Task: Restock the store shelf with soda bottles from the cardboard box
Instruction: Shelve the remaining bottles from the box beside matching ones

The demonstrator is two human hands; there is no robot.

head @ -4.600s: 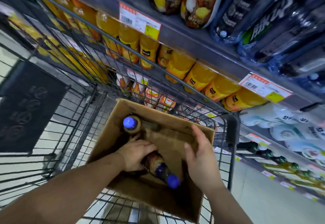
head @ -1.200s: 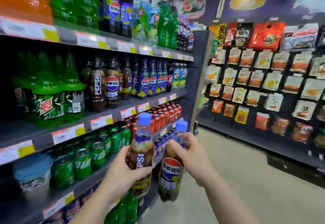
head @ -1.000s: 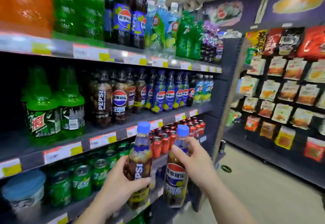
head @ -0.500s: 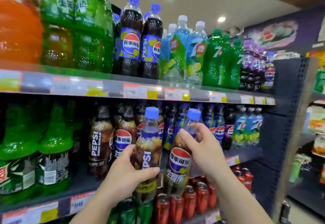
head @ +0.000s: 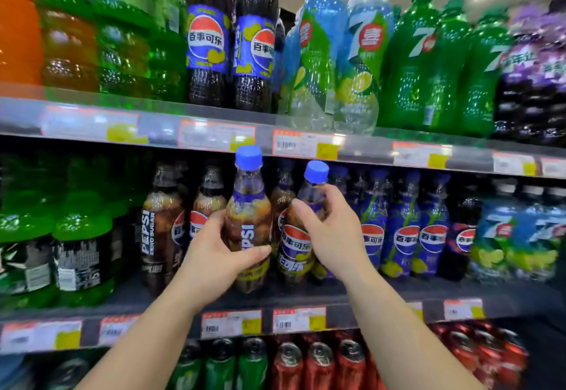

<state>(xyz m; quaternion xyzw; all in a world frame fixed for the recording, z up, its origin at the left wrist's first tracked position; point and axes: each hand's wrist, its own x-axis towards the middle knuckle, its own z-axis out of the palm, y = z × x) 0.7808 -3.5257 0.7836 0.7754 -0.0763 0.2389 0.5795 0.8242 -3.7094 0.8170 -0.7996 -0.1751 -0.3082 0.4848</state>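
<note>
Here the left hand [head: 211, 255] gripped one cola bottle [head: 248, 221] and the right hand [head: 332, 236] gripped another bottle [head: 295, 245] at the middle shelf [head: 398, 296].

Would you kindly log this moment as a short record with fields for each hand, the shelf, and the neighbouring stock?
left hand: grips a blue-capped Pepsi bottle, upright
right hand: grips a second blue-capped bottle
shelf: middle shelf, both bottles at its front
neighbours: Pepsi Zero Sugar bottles left, blue-label Pepsi bottles right
below: cans
</note>
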